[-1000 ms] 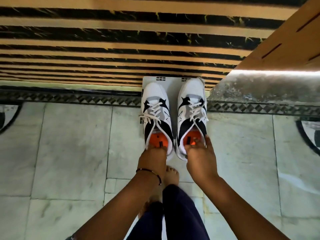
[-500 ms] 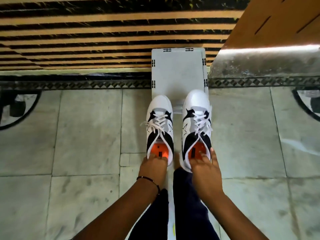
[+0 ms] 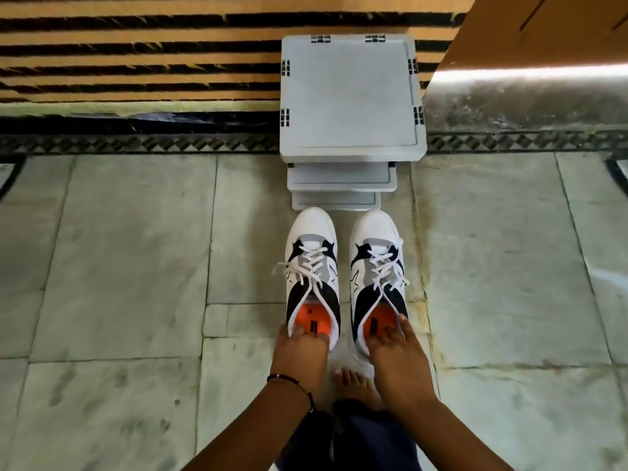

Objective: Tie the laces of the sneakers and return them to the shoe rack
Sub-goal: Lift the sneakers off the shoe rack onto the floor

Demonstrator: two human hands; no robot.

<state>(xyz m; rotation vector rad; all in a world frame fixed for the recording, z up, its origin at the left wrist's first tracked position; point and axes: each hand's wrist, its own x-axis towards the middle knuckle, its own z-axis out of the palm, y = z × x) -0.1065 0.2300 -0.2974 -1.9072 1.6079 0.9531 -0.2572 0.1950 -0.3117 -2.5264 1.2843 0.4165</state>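
White leather: my two white, black and grey lace-up sneakers, the left sneaker (image 3: 313,266) and the right sneaker (image 3: 379,270), sit side by side, toes pointing far, just near of the rack.
Rack: the pale grey plastic stepped shoe rack (image 3: 350,96) stands far of the toes against the striped wall; its top tier is bare.
Left hand: my left hand (image 3: 300,351) is closed on the left sneaker's heel collar, fingers hooked inside over the orange insole.
Right hand: my right hand (image 3: 396,351) grips the right sneaker's heel collar the same way.
Step in hand: I judge this as placing the pair on the grey marble floor (image 3: 119,249) ready for tying; laces hang loose, no bow visible.
Next move: let go of the heels, reach far to the white laces (image 3: 311,266), pull both ends even, then knot one shoe at a time.
Hidden: my fingertips are inside the shoes; whether the soles fully touch the floor I cannot tell.
Hard to make out: the rack's lower tiers show only as front edges, and my bare foot (image 3: 350,382) is partly covered by my hands.
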